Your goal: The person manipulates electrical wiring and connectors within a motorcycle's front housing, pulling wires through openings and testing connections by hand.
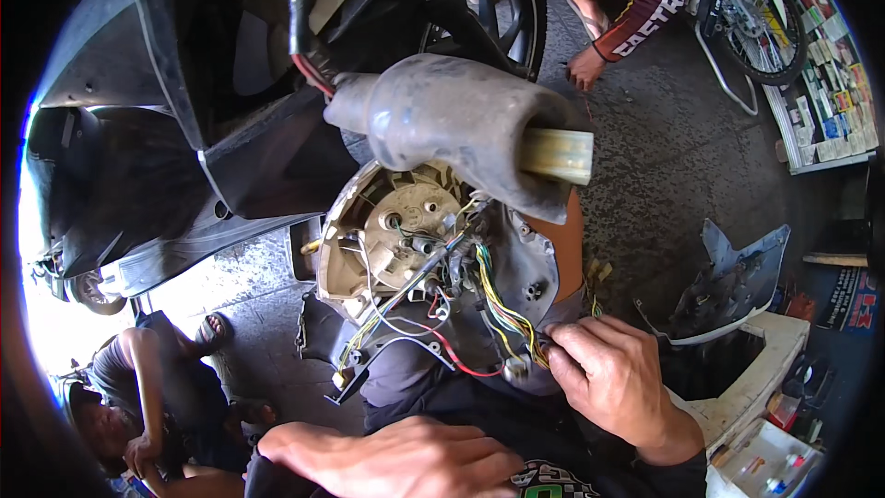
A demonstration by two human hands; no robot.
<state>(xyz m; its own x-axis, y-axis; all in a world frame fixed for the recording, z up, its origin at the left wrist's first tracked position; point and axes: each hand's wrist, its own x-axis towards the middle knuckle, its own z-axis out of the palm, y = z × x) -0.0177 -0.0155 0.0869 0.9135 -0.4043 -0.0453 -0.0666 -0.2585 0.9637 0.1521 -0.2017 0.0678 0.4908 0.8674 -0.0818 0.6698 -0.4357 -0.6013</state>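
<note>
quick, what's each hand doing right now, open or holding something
Left hand: cannot tell, palm hidden.
Right hand: closed, apparently pinching the wires.

Gray-clad lap [398, 375], wired housing [395, 263] on it, motorcycle wheel [750, 28] on dark floor [678, 152]

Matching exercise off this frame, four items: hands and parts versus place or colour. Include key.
1. right hand
2. left hand
3. round-backed housing
4. rubber cover

A. beige
B. near the picture's lower edge, apart from the housing
C. grey, upper middle of the picture
D. fingertips at the multicoloured wire bundle

Pairs: 1-D, 2-B, 3-A, 4-C
</note>
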